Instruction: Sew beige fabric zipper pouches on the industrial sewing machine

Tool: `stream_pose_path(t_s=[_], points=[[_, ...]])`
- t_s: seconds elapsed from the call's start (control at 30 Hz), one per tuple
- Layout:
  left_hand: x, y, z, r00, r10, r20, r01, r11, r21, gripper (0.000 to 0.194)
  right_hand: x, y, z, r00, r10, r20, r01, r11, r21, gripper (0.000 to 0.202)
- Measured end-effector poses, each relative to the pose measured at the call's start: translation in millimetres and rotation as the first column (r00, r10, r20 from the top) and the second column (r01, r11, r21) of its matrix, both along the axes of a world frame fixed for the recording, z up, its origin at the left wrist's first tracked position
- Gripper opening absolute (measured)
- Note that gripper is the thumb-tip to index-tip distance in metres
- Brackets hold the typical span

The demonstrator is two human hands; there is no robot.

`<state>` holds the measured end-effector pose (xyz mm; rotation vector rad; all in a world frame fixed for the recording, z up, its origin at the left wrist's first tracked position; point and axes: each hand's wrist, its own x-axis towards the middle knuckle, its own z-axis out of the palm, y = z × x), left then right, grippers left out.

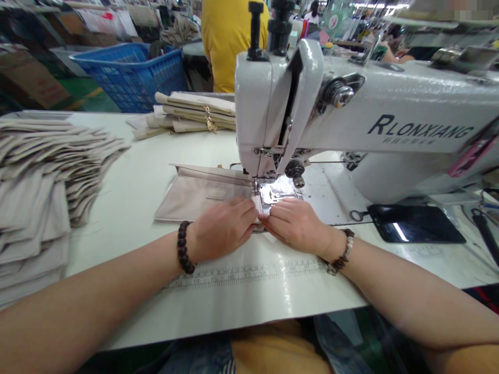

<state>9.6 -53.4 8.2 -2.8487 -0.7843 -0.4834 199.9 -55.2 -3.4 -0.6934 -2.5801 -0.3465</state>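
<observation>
A flat beige fabric piece (pixel 187 195) with a small label lies on the table, its right edge by the needle of a white sewing machine (pixel 268 104). My left hand (pixel 224 228) rests on the lower right part of the piece, fingers closed on its edge. Close against it, my right hand (pixel 298 226) pinches the same edge just in front of the presser foot. Both sets of fingertips nearly meet there. Exactly how much fabric sits between them is hidden.
Stacked beige fabric pieces (pixel 35 208) cover the table's left side. Folded pieces with a gold zipper pull (pixel 210 119) lie behind. A black phone (pixel 415 223) rests at right beside small scissors. Beyond the table are a blue basket (pixel 132 72) and a person in yellow (pixel 230 41).
</observation>
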Motion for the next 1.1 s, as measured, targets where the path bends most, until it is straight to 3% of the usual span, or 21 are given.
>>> stream_pose_path(t_s=[0.17,0.33,0.6,0.8,1.1], points=[[-1.8,-0.6,-0.4,0.999,-0.008,0.046,0.007,1.000,0.028,0.019,2.0,-2.2,4.2,1.000,-0.005,-0.026,0.003,0.999,-0.049,0.029],[-3.3,0.7,-1.2,0.980,-0.035,0.198,0.033,0.999,0.014,0.019,9.0,-7.1,11.1,0.998,0.001,-0.056,-0.003,0.999,-0.035,0.024],[1.9,4.6,-1.4,0.929,-0.044,0.368,0.089,0.990,-0.108,0.018,3.1,-8.9,5.2,0.978,0.042,0.204,-0.012,0.989,-0.146,0.029],[1.8,11.6,-1.1,0.935,-0.069,0.348,0.117,0.986,-0.118,0.018,1.6,-10.2,1.6,0.971,-0.049,0.234,0.089,0.982,-0.167,0.034],[2.3,25.4,-5.7,0.945,-0.014,0.325,0.076,0.981,-0.180,0.022,-5.5,-7.6,3.4,0.952,-0.163,0.257,0.219,0.954,-0.205,0.038]])
